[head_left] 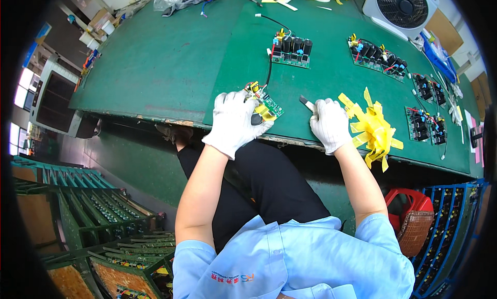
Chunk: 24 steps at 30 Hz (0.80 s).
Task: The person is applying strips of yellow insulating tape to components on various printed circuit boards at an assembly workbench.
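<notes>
Both hands wear white gloves at the near edge of a green workbench (171,66). My left hand (235,120) grips a small green circuit board (269,106) with a yellow part and yellow tape on it. A black wire (269,71) runs from this board toward a larger board (292,51) carrying black capacitors. My right hand (330,124) is closed around a small flat-bladed tool (306,102), its tip pointing left toward the held board. A heap of peeled yellow tape strips (371,128) lies just right of my right hand.
More green circuit boards (377,58) (428,89) (427,125) lie along the bench's right side. A white fan (401,8) stands at the far right. Green crates of boards (103,205) sit on the floor at left, a red stool (411,211) and blue racks (455,221) at right.
</notes>
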Each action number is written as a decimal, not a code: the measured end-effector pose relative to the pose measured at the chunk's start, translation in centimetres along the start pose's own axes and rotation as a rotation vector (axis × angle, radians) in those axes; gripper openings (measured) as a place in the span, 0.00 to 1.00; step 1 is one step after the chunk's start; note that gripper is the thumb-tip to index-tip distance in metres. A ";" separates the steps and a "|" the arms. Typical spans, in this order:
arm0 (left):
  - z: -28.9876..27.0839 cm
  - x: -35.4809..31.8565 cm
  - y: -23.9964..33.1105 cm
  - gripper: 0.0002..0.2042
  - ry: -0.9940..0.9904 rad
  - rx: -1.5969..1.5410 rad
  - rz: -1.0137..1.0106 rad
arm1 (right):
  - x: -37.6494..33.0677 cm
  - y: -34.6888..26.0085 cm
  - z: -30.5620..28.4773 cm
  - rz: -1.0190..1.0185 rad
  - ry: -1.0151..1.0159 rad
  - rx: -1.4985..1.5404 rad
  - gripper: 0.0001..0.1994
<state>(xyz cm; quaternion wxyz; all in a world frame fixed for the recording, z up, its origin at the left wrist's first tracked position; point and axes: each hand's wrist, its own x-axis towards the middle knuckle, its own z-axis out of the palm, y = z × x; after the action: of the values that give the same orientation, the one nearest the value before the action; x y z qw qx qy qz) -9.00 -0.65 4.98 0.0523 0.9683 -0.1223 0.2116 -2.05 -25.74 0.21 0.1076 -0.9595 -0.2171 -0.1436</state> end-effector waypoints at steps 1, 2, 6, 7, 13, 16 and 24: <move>-0.1 0.4 -0.2 0.25 -0.008 -0.003 -0.004 | 0.1 0.1 0.1 -0.002 0.021 0.013 0.05; -0.2 0.8 -0.3 0.24 -0.080 -0.018 0.001 | 0.2 0.2 0.2 -0.004 0.043 0.026 0.05; 1.0 2.1 0.0 0.22 -0.059 -0.065 -0.035 | 0.8 -0.4 0.2 -0.020 0.038 0.025 0.06; 1.2 2.4 0.4 0.22 -0.016 -0.069 -0.072 | 1.0 -0.4 0.4 -0.019 0.032 0.025 0.06; 1.4 2.0 1.7 0.18 0.002 -0.170 0.150 | 1.3 0.9 1.4 -0.105 0.144 0.014 0.04; 1.4 3.1 0.5 0.09 0.089 -0.437 0.055 | 1.3 1.0 1.4 -0.109 0.213 0.016 0.03; 4.1 6.5 1.9 0.13 -0.059 -0.264 -0.045 | -1.4 -1.0 -0.3 0.020 0.129 0.189 0.16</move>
<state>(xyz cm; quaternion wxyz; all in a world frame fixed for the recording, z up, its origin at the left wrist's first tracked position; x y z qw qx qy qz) -2.18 -4.54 4.07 0.1802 0.9613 -0.1290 0.1638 -3.76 -25.52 0.19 0.2126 -0.9360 -0.2129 -0.1828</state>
